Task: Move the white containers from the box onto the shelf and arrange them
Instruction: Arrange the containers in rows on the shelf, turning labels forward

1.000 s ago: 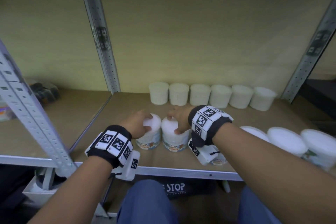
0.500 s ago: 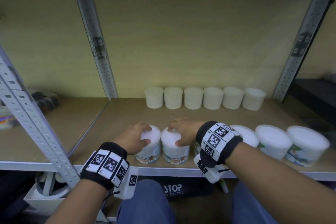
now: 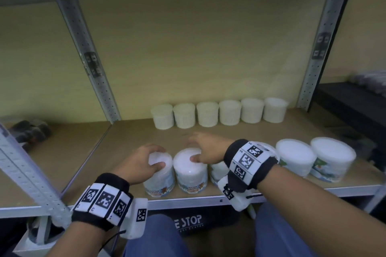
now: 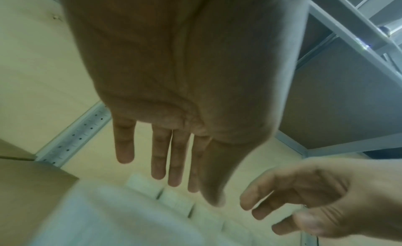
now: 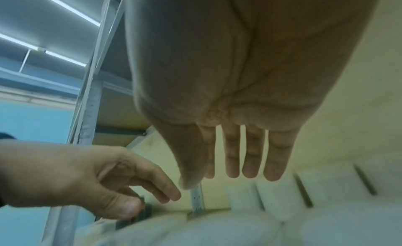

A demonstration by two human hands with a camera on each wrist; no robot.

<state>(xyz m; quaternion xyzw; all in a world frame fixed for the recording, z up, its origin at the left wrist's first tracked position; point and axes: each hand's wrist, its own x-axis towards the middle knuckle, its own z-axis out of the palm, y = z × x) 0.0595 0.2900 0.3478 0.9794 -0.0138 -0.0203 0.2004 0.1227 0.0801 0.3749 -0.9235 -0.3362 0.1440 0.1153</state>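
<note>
Your left hand (image 3: 140,164) drapes loose over one tub (image 3: 159,181), right hand (image 3: 205,150) flat, thumb on its neighbour (image 3: 191,173), both at the shelf edge (image 3: 188,201), likely squaring them.

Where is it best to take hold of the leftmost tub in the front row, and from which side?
Take the tub by its round lid rim, from above, fingers behind and thumb in front. It stands upright, and the next tub stands close on its right, so a sideways grip has little room. The left hand is over its lid.
</note>
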